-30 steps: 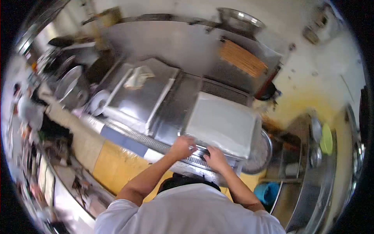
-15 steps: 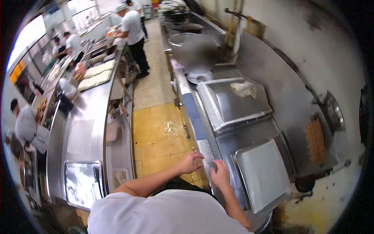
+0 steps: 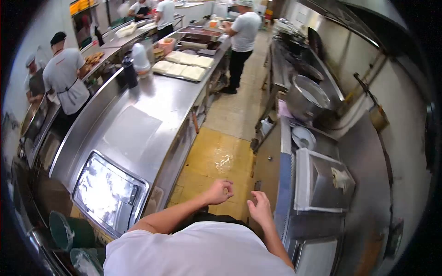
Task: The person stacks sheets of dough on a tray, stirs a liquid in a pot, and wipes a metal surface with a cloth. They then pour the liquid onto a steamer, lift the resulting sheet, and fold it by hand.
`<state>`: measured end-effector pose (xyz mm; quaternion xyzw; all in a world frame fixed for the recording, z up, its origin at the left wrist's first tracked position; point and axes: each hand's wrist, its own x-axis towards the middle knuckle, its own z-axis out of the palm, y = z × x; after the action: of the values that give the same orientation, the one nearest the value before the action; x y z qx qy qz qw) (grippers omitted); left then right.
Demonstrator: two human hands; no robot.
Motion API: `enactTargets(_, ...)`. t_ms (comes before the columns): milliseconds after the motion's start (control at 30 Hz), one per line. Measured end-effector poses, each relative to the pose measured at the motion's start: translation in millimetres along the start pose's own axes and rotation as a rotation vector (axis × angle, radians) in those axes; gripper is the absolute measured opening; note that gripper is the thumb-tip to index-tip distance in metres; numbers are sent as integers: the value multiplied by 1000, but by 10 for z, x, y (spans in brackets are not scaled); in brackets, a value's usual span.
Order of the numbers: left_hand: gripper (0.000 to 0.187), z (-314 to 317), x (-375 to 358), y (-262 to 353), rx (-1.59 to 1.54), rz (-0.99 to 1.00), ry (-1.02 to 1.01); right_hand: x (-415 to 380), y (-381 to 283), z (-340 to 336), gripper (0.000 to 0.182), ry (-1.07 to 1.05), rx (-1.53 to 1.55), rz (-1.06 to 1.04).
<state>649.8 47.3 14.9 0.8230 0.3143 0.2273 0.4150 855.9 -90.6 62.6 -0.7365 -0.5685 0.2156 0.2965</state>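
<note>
My left hand [image 3: 218,192] is in front of my body above the yellow floor tiles [image 3: 207,158], fingers loosely curled with a gap to the thumb. Nothing shows in it. Beside it, my right hand [image 3: 260,207] is open and empty, thumb apart from the fingers, near the front of the right-hand counter [image 3: 301,225]. On the left steel table [image 3: 152,108] lies a shiny metal tray [image 3: 110,191], with a dark-handled tool [image 3: 133,194] on its right side. A pale sheet tray [image 3: 317,260] rests at the lower right.
On the right are a large metal pot [image 3: 307,97], a bowl [image 3: 304,138] and a framed metal panel [image 3: 322,181] with a cloth [image 3: 340,178]. Trays of pale dough-like slabs [image 3: 184,66] lie on the left table. A co-worker [image 3: 243,43] stands in the aisle. Green bins [image 3: 71,230] stand lower left.
My view has turned left, so the left table, its metal tray and the bins show more. My right hand is now apart from the counter edge. Both hands stay empty.
</note>
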Motion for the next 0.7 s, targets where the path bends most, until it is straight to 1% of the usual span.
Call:
enactTargets(67, 16, -332, -33, -254, 26, -15, 80, 372, -194, 202, 41, -62, -9, -36)
enactTargets(133, 16, -644, -87, -396, 17, -78, 154, 695, -418, 381, 42, -124, 13, -68)
enactTargets(200, 16, -884, -121, -549, 17, -135, 213, 1020, -563, 593, 42, -164, 25, -139)
enactTargets(267, 17, -1041, -155, -708, 27, -191, 255, 1281, -777, 731, 42, -246, 41, -166)
enactTargets(367, 19, -1200, -140, -840, -50, -295, 359, 1695, -959, 953, 42, -368, 54, -222)
enactTargets(600, 17, -1388, -46, -1081, 50, -480, 543, 2779, -1137, 1500, 39, -615, 13, -510)
enactTargets(667, 17, -1423, 40, -1219, 84, -564, 572, 3064, -1181, 1595, 38, -697, 55, -536)
enactTargets(700, 17, -1468, 105, -1239, 103, -568, 608, 3227, -1214, 1625, 37, -739, 80, -562)
